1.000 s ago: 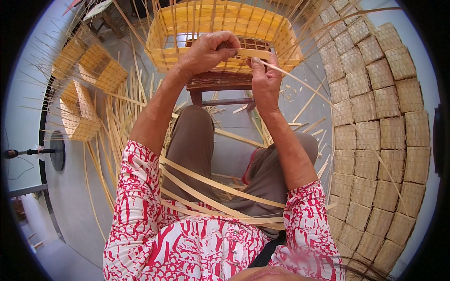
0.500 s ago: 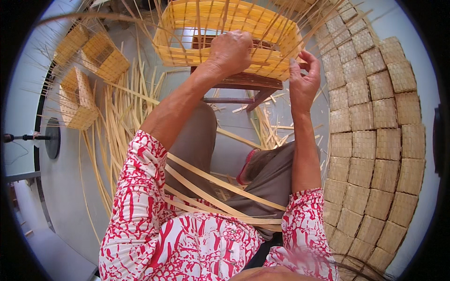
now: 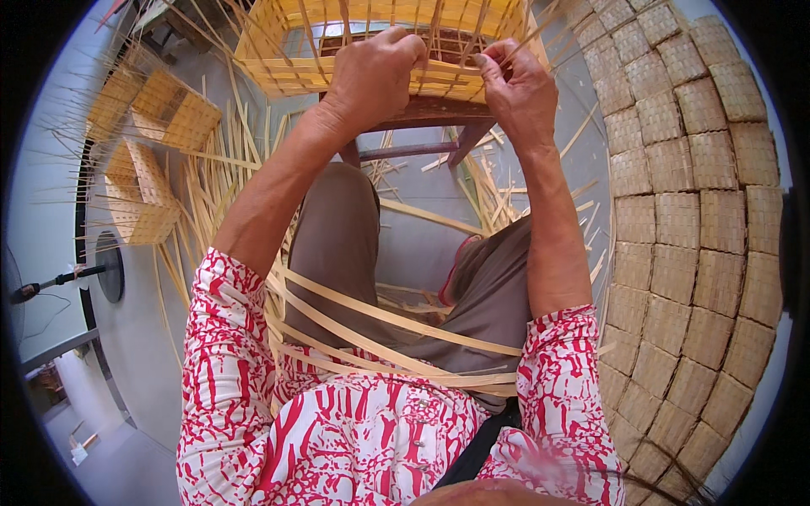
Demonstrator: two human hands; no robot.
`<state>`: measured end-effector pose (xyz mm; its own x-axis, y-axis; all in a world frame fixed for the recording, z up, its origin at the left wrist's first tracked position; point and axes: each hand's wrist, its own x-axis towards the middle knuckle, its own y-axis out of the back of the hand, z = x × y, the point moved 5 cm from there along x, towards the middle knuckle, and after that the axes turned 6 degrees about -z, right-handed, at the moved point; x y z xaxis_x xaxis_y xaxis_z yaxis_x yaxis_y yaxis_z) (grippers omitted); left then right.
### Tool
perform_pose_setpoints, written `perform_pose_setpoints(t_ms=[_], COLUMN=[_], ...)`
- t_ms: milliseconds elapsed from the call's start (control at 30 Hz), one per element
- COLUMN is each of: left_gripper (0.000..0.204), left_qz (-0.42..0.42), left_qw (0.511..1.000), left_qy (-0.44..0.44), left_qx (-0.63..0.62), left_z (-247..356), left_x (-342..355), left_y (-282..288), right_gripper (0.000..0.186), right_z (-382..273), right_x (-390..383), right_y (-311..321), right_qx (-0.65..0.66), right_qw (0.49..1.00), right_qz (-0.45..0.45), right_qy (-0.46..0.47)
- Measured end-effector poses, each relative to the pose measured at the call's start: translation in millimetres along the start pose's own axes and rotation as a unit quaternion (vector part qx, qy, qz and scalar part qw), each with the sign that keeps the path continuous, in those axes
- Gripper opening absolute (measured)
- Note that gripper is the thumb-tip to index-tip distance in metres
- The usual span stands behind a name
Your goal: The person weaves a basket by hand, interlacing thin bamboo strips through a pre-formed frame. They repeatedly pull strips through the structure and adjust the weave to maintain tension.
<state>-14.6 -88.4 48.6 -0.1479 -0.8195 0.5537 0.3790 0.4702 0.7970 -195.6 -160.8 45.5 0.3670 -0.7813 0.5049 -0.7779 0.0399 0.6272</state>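
A yellow woven bamboo basket with upright stakes sits on a wooden stool at the top of the view. My left hand is closed at its near side, knuckles up; what its fingers hold is hidden. My right hand, at the near right part of the basket, has thumb and forefinger closed on a bamboo strip. Long pale strips lie across my lap, over my brown trousers.
Several partly woven baskets with spiky ends lie at the left by loose strips on the grey floor. A black round-based stand is at far left. Rows of woven squares cover the right side.
The basket sits higher in the view. Both hands have shifted left along it since half a second ago, and my right hand's spread fingers have closed in on a strip.
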Motion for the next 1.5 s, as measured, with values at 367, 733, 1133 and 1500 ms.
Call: perform_pose_setpoints(t_ms=[367, 733, 1133, 1500], left_gripper=[0.020, 0.067, 0.052, 0.062], left_qz=[0.126, 0.293, 0.305, 0.299], left_qw=[0.990, 0.859, 0.863, 0.900], left_qy=[-0.045, 0.337, 0.211, 0.217], left_qx=[-0.035, -0.250, -0.342, -0.230], left_z=[17, -141, -105, -131], left_x=[-24, -151, -75, -93], left_y=[16, 56, 27, 27], right_gripper=[0.023, 0.024, 0.011, 0.013], right_z=[0, -21, -26, -6], right_x=[-9, -23, -23, -30], right_y=[6, -3, 13, -5], right_qx=[0.044, 0.004, -0.076, -0.058], right_qw=[0.999, 0.994, 0.990, 0.993], right_qz=[-0.009, -0.082, -0.061, -0.031], right_qy=[-0.012, 0.074, 0.098, 0.100])
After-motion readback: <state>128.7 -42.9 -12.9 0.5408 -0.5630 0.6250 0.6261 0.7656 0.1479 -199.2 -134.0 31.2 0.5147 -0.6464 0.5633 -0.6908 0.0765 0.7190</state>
